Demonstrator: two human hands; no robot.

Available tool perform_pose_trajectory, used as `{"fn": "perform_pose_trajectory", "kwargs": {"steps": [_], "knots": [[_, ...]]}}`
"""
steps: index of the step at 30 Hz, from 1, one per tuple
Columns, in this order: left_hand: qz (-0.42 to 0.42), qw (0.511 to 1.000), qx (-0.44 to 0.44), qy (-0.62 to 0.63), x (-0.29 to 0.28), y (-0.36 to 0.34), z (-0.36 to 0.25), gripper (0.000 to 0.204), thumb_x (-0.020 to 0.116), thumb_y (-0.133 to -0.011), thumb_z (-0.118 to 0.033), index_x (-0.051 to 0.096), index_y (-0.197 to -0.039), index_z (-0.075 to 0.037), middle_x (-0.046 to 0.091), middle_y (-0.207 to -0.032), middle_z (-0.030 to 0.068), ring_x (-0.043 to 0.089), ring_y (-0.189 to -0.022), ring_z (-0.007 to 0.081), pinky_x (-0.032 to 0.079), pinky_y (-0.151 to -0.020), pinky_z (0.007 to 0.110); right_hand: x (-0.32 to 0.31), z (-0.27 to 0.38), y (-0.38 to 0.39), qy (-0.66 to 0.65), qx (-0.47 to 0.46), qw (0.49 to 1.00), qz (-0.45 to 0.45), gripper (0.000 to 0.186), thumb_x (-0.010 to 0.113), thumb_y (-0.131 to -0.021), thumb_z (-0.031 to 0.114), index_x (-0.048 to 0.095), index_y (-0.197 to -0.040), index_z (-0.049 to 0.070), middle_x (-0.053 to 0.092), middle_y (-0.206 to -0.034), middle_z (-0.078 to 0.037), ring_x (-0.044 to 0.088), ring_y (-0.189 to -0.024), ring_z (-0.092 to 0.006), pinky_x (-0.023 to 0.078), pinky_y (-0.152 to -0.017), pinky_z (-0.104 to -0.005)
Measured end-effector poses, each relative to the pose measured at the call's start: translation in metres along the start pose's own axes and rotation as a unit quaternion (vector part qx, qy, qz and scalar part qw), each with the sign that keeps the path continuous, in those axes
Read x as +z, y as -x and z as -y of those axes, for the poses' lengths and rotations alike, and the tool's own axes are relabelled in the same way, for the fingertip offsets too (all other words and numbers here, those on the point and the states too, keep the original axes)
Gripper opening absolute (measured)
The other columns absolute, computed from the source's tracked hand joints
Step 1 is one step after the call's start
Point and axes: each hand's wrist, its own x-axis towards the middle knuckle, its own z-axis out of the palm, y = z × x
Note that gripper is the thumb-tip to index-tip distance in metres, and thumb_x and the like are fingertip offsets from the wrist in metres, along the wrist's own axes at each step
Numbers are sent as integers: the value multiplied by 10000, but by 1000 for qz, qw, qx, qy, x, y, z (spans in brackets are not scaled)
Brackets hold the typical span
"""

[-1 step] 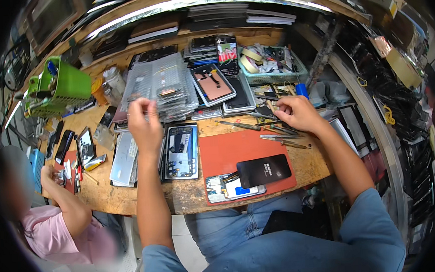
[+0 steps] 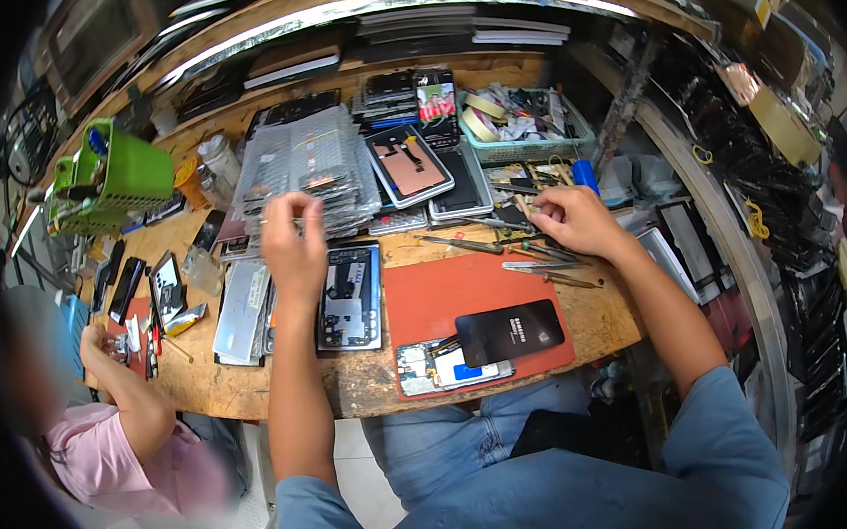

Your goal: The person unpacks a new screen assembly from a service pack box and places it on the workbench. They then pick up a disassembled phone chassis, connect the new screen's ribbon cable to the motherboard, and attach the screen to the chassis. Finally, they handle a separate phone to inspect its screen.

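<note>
My left hand (image 2: 294,243) is at the front edge of a pile of clear bubble-wrap sleeves (image 2: 305,155), fingers bent and a little apart. My right hand (image 2: 571,219) is curled by loose parts and tools (image 2: 526,195) at the back right; anything between its fingertips is too small to tell. On a red mat (image 2: 463,281) below, a black phone screen (image 2: 505,332) overlaps an opened phone body with circuit board and battery (image 2: 430,366). Another opened device (image 2: 348,293) lies left of the mat. Tweezers and screwdrivers (image 2: 550,268) lie along the mat's upper right.
A green plastic basket (image 2: 132,176) stands back left, a teal tray of tapes (image 2: 531,117) back right. Stacked devices (image 2: 413,168) fill the rear. A co-worker in pink (image 2: 104,439) sits at the left. A metal frame (image 2: 691,200) and hanging black items line the right.
My left hand has shifted slightly right and down from the bubble-wrap pile. The view has moved a little; my right hand stays about where it was.
</note>
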Motion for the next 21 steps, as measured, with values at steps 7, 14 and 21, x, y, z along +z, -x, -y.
{"fn": "perform_pose_trajectory", "kwargs": {"steps": [7, 14, 21], "knots": [[203, 933, 188, -230, 69, -8, -44, 235, 842, -831, -198, 696, -996, -117, 657, -927, 69, 624, -960, 284, 465, -851, 431, 48, 1, -22, -79, -60, 988, -116, 132, 749, -943, 158, 761, -965, 29, 760, -859, -136, 756, -739, -279, 590, -675, -394], [161, 892, 222, -360, 55, 7, -30, 274, 832, -828, -193, 727, -1070, -119, 695, -1007, 53, 629, -1126, 289, 429, -1022, 465, 53, -6, -3, -125, -117, 971, -165, 51, 760, -915, 88, 726, -910, 51, 723, -812, -109, 722, -686, -309, 568, -630, -420], [136, 967, 48, -209, 1, 68, -93, 191, 764, -919, -74, 655, -1074, -45, 675, -1016, 123, 621, -1016, 352, 430, -972, 469, 36, -18, -5, -95, -144, 957, -232, 72, 755, -908, 102, 718, -889, 44, 720, -810, -133, 714, -719, -365, 571, -650, -456]]}}
